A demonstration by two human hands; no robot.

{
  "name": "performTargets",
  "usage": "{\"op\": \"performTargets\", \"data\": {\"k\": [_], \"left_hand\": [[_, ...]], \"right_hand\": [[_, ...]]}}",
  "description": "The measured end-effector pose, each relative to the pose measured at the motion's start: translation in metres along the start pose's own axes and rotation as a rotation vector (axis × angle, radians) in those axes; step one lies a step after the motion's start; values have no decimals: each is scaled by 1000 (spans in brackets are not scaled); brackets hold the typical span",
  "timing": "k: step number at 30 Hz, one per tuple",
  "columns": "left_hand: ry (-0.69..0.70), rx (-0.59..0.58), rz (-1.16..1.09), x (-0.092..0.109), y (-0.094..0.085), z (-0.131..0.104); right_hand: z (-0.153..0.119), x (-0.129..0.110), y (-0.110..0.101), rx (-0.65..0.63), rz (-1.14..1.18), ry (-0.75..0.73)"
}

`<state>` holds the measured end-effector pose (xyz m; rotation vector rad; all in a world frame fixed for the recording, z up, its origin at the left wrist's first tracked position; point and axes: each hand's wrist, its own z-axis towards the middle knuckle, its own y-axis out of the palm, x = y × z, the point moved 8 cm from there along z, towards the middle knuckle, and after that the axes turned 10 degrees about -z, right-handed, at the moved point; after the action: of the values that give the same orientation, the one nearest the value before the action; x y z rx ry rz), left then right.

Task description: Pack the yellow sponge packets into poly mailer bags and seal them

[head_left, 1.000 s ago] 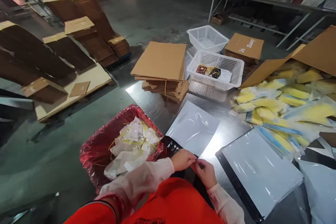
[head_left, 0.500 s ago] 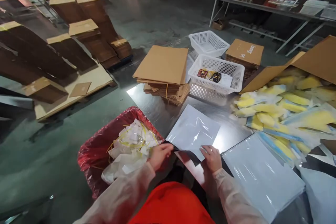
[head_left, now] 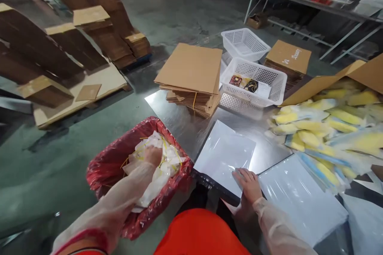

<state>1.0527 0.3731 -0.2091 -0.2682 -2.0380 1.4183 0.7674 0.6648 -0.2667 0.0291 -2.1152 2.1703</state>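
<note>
The fingers of my right hand are slightly apart, resting on the near right corner of a white plastic bag with a black edge. The bag lies across the near edge of the metal tabletop. My left hand reaches down among crumpled white wrappings with yellow strips, inside a bin lined with red plastic; I cannot tell whether its fingers are closed on anything.

Just right of my right fingers is a pile of white bags. Beyond that pile, yellow pieces in clear wrapping spill from an open cardboard box. Ahead of both hands stands a strapped stack of flat cardboard. To its right, a white basket holds patterned packets and white paper, with another white basket behind it. Farther off, beyond my left hand, cardboard stacks stand on a pallet.
</note>
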Motion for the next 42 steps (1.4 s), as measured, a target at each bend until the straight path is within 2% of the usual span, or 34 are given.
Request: {"op": "performTargets", "data": {"k": [2,4,5,6,7,9,11,14,17,20,25,29,32,34,36,37,39,41,42], "left_hand": [[277,-125,-11,50,25,23],[677,-335,-20,104,56,27],[843,-444,-20,123,70,22],[950,-537,-24,132,82,18],[991,-603,-39,135,92,15],[976,-656,-104,126,106,11],[929,-639,-185,111,115,4],[827,-527,-300,94,124,-3],[527,-289,-440,82,124,11],[237,-107,-459,75,122,27],[48,8,-429,82,118,40],[-92,53,-427,81,117,46],[-212,175,-393,75,102,43],[-184,327,-315,83,83,37],[8,406,-230,112,69,32],[143,391,-195,133,69,31],[411,258,-121,175,81,31],[559,86,-34,203,103,38],[576,21,6,208,113,43]], "right_hand": [[1,-3,2,-16,9,-65],[-2,-4,6,-9,23,-144],[-5,-3,8,-1,35,-173],[-9,-3,9,8,53,-202],[-14,-2,10,13,82,-222],[-25,0,11,7,175,-224],[-34,0,10,-15,321,-169],[-36,9,8,-75,584,88],[-33,27,13,-162,756,480],[-29,42,12,-187,743,701],[-15,58,15,-197,671,831],[-4,66,24,-240,626,889],[-7,67,17,-250,582,931],[-14,63,1,-223,536,972],[-13,56,-23,-132,387,987],[-6,50,-35,-74,287,948],[25,31,-46,-6,122,728],[62,13,-32,-64,105,449],[76,10,-19,-122,142,357]]}}
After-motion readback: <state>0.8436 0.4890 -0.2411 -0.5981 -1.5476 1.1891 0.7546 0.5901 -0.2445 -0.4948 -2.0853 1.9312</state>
